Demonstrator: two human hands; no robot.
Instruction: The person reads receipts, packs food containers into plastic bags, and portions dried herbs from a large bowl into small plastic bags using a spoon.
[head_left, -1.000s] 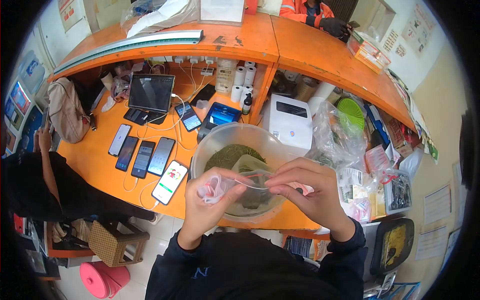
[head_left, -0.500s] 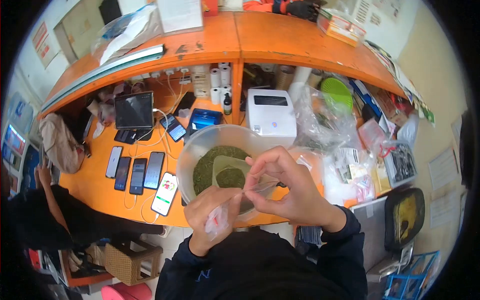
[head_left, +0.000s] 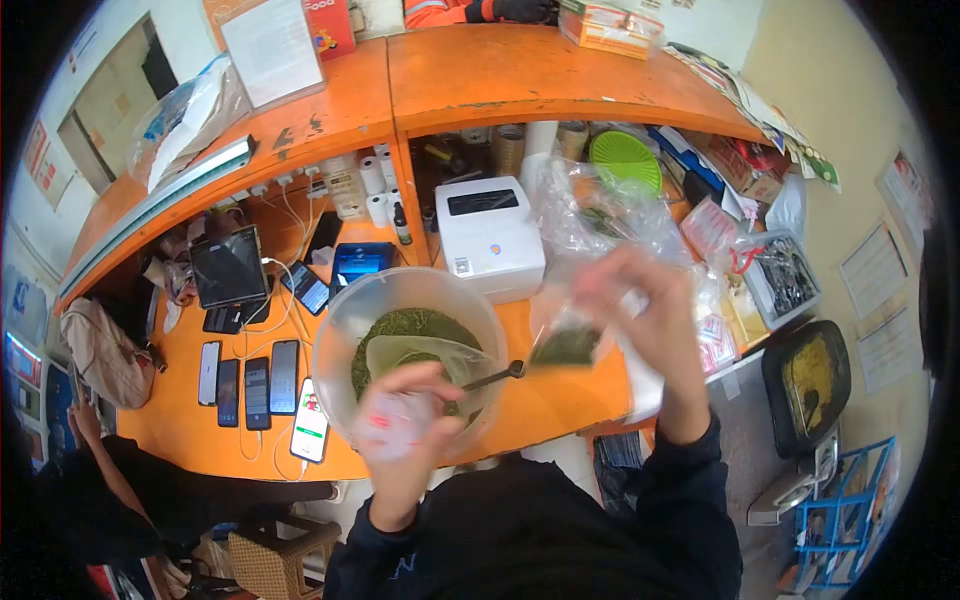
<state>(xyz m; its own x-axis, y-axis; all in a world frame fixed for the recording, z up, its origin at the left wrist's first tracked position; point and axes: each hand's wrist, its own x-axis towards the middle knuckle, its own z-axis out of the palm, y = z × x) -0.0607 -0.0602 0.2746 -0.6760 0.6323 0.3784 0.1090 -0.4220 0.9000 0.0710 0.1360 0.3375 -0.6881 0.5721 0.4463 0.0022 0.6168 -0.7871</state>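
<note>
My right hand (head_left: 655,315), blurred, pinches the top of a small clear plastic bag (head_left: 565,346) with green dried flakes in its lower part, over the orange desk right of the bucket. My left hand (head_left: 402,478) is over the near side of the translucent bucket (head_left: 328,385), its fingers curled around crumpled clear plastic (head_left: 388,425) with a red mark. Inside the bucket lie green dried flakes (head_left: 425,323) and a pale translucent container or sheet (head_left: 400,350) whose shape is partly hidden. A black-handled utensil (head_left: 497,375) leans out over the bucket's right rim.
Several phones (head_left: 257,390) lie left of the bucket, with a tablet (head_left: 228,266) behind. A white printer (head_left: 488,232) stands behind it. Plastic bags (head_left: 610,215) and a bin (head_left: 785,275) are at right. Another person (head_left: 150,490) is at left; a dark-gloved hand (head_left: 525,10) shows beyond the shelf.
My hands have separated. The right moved right with the bag of flakes; the left stays over the bucket's near side. The black handle is now visible, and the view has shifted.
</note>
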